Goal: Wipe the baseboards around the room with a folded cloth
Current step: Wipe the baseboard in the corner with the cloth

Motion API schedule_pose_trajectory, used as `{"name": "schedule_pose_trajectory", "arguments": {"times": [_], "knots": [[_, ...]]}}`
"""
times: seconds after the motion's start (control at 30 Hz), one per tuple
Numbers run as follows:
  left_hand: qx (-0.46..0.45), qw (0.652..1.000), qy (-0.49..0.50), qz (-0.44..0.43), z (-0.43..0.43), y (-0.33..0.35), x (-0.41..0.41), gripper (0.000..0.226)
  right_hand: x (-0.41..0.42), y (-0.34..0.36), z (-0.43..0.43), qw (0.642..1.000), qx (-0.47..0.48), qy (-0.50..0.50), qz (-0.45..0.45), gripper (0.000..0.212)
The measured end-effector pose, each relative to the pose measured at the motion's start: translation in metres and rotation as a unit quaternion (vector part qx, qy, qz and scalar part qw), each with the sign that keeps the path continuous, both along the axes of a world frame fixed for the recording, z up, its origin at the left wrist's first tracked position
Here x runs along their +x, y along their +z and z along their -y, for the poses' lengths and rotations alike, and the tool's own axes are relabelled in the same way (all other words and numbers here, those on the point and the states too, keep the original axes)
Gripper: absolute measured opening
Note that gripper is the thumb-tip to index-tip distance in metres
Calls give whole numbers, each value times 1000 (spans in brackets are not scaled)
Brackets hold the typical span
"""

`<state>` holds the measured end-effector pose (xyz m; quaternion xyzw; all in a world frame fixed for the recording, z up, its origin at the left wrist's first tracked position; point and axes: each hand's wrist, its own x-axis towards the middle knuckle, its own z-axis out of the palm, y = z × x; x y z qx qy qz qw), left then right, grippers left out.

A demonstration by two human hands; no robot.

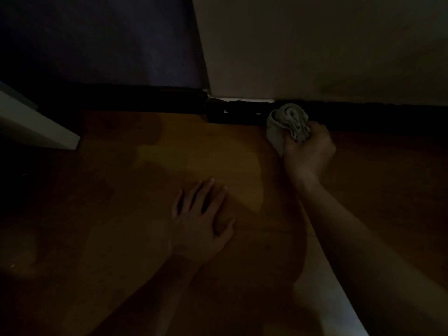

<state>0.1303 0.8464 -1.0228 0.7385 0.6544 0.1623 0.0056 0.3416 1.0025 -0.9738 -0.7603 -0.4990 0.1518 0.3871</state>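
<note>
Head view, very dim. Down at 5 o'clock a pale strip (327,299) runs up across the floor (133,166), with the right forearm (351,238) lying over it. Nearer the middle, just toward 6 o'clock, the left hand (201,217) is planted palm down on the wood, fingers straight and spread, thumb out to the side, holding nothing. Out at 3 o'clock, well apart from it, the right hand (309,151) sits at the foot of the wall, fingers curled tight round the cloth (287,122). That cloth is bunched and rolled more than neatly folded. It's pale grey-green and bulges out of the top of the fist toward 2 o'clock, with one flat flap hanging down the left side of the hand. And it is right up against the baseboard (237,116), touching the dark band just where a glossy black stretch ends. A thin white line shows along the top of that stretch. The baseboard runs dark toward 3 o'clock and also toward 9 o'clock. Above it at 1 o'clock is the pale wall (315,44). At 11 o'clock there's a dark bluish surface (97,40), too murky to say what. Over at 9 o'clock a white panel (36,124) slants down to the floor.
</note>
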Motion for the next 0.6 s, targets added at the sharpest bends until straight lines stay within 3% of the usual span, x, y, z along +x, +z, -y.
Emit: {"name": "schedule_pose_trajectory", "arguments": {"times": [0.13,0.3,0.47,0.6], "knots": [[-11,1000,0,1,1,4,1,70,-18,-1,-3,998,-6,64,6,21],[-22,1000,2,-4,0,6,0,68,-18,-3,0,1000,13,22,-3,22],[-35,999,1,-3,1,8,1,67,-53,2,-5,993,8,120,18,17],[-34,999,1,-6,1,8,-1,68,-34,1,-3,996,-4,92,3,21]]}}
